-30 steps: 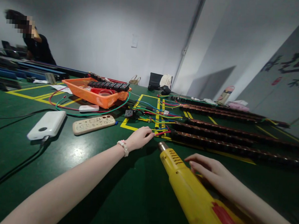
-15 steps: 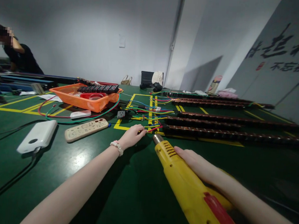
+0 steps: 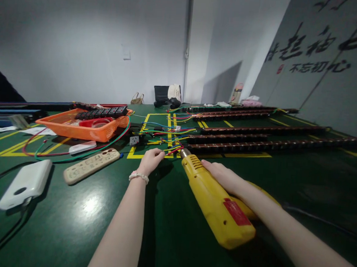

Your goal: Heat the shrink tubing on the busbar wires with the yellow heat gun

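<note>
My right hand (image 3: pixel 221 175) is wrapped round a yellow heat gun (image 3: pixel 210 200) with a red label. The gun's metal nozzle (image 3: pixel 185 152) points at coloured wires (image 3: pixel 174 150) that come off the end of a long dark strip (image 3: pixel 244 145). At the left of these wires my left hand (image 3: pixel 152 160) pinches a red wire's end between closed fingers. A light bracelet sits on my left wrist. The gun's handle is mostly hidden behind my right hand and forearm.
An orange basket (image 3: pixel 88 130) with black parts stands at the left. Nearer lie a patterned beige case (image 3: pixel 91 166), a white power bank (image 3: pixel 27 182) with a cable and a socket block (image 3: pixel 134 140). More strips (image 3: pixel 257 130) lie behind. A person's dark sleeve (image 3: pixel 2 86) shows far left.
The heat gun and my right hand have moved forward and left, and the nozzle is now closer to the wires. My view has turned right; less of the person shows.
</note>
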`<action>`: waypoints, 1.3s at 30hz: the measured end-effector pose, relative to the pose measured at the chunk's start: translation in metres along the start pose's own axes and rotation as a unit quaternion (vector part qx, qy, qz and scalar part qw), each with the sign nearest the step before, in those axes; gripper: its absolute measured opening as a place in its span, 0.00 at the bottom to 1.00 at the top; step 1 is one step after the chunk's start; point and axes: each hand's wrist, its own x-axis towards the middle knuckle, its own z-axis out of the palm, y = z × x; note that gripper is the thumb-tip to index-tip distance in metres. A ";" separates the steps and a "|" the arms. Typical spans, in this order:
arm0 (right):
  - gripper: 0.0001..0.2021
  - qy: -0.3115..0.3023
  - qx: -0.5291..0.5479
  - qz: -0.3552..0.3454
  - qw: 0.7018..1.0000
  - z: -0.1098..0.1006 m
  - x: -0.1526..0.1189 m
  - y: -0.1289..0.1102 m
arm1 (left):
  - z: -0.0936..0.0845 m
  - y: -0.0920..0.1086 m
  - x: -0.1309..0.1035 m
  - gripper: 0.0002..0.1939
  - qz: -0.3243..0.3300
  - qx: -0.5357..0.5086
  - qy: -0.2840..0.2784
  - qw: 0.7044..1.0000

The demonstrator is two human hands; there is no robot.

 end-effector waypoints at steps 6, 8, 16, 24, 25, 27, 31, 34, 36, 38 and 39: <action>0.32 0.003 -0.017 0.016 1.000 -0.002 -0.001 -0.003 | -0.002 0.003 0.000 0.20 0.005 0.011 0.015 1.000; 0.32 0.006 -0.021 0.015 1.000 0.000 0.000 -0.003 | -0.002 0.007 -0.002 0.21 0.017 0.034 0.022 0.999; 0.26 -0.026 -0.133 -0.077 0.988 0.020 0.005 -0.032 | -0.002 0.019 -0.006 0.22 0.011 0.136 0.067 0.988; 0.30 -0.037 -0.104 -0.094 0.989 0.025 0.007 -0.045 | -0.003 0.017 -0.005 0.22 0.000 0.131 0.086 0.988; 0.29 -0.035 -0.106 -0.099 0.989 0.025 0.008 -0.043 | -0.002 0.016 -0.005 0.22 -0.001 0.131 0.082 0.988; 0.29 -0.033 -0.109 -0.113 0.987 0.027 0.012 -0.039 | -0.002 0.015 -0.006 0.22 0.000 0.130 0.074 0.989; 0.31 -0.027 -0.090 -0.101 0.990 0.027 0.016 -0.031 | 0.000 0.014 -0.007 0.22 0.004 0.123 0.064 0.990; 0.34 -0.014 -0.071 -0.065 0.995 0.021 0.016 -0.024 | 0.000 0.015 -0.008 0.22 0.010 0.119 0.055 0.991; 0.35 -0.005 -0.061 -0.057 0.996 0.016 0.014 -0.018 | 0.000 0.017 -0.008 0.22 0.011 0.116 0.048 0.992; 0.34 0.002 -0.042 -0.059 0.997 0.011 0.013 -0.011 | 0.000 0.017 -0.009 0.22 0.013 0.114 0.044 0.992; 0.33 0.002 -0.029 -0.057 0.998 0.009 0.013 -0.007 | -0.001 0.018 -0.008 0.22 0.014 0.114 0.041 0.993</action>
